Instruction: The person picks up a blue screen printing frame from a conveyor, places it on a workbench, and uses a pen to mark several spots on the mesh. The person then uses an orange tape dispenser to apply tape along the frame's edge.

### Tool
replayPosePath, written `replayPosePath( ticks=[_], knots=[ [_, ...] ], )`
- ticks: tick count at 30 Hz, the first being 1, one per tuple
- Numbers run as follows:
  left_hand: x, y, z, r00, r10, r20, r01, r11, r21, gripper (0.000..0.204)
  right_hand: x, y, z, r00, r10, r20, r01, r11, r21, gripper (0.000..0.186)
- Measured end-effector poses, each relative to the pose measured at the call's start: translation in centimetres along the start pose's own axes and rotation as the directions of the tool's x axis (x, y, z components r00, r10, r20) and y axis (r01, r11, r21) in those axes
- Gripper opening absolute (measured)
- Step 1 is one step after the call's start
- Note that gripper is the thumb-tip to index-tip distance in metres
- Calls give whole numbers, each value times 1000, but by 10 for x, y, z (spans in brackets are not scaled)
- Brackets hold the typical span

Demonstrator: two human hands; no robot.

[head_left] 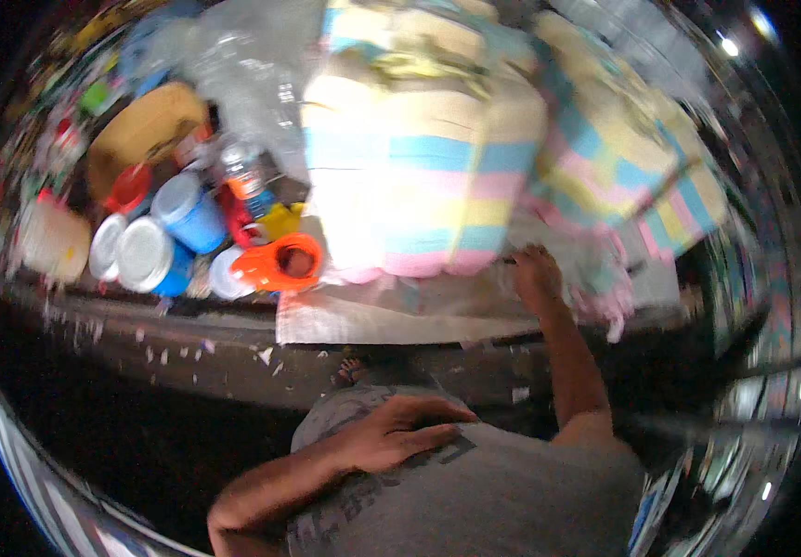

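Observation:
My left hand [405,429] lies flat on the front of my grey T-shirt, fingers stretched. My right hand [535,274] is by the lower right corner of a big tied bundle [423,176] striped cream, blue, pink and yellow; its fingers are curled, and what they hold, if anything, is too blurred to tell. A second striped bundle [605,139] leans to the right of the first, with loose pink material [605,297] below it. A pale sheet [372,316] lies under both bundles along the front edge.
At the left are blue tubs with white lids [177,213], an orange container [275,265], a tan basin [145,125], a water bottle [242,172], a cream container [52,241] and crumpled clear plastic [242,65]. A dark ledge [187,330] with scraps runs along the front.

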State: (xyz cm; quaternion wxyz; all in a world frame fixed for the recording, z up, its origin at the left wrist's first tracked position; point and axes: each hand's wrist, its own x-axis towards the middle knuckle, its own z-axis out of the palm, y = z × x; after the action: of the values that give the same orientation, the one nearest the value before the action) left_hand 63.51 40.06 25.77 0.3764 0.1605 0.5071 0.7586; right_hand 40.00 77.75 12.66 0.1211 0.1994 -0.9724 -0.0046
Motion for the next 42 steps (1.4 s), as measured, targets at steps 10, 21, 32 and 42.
replayPosePath(
  ticks=[10,21,32,42],
  knots=[
    [51,-29,-10,939,330,-97,-276,892,359,40,58,-6,-120,857,-269,440,175,954,242,24],
    [-28,-56,-48,460,834,-305,-166,418,893,35,55,-402,-133,458,-842,-286,181,-226,957,27],
    [-295,-81,69,-50,617,-786,363,744,561,37,-27,-700,-168,-37,-872,-488,23,-489,872,22],
    [-403,-116,109,-524,476,-706,412,867,279,24,-165,-879,-193,-460,-793,-398,-292,-289,912,11]
  ],
)
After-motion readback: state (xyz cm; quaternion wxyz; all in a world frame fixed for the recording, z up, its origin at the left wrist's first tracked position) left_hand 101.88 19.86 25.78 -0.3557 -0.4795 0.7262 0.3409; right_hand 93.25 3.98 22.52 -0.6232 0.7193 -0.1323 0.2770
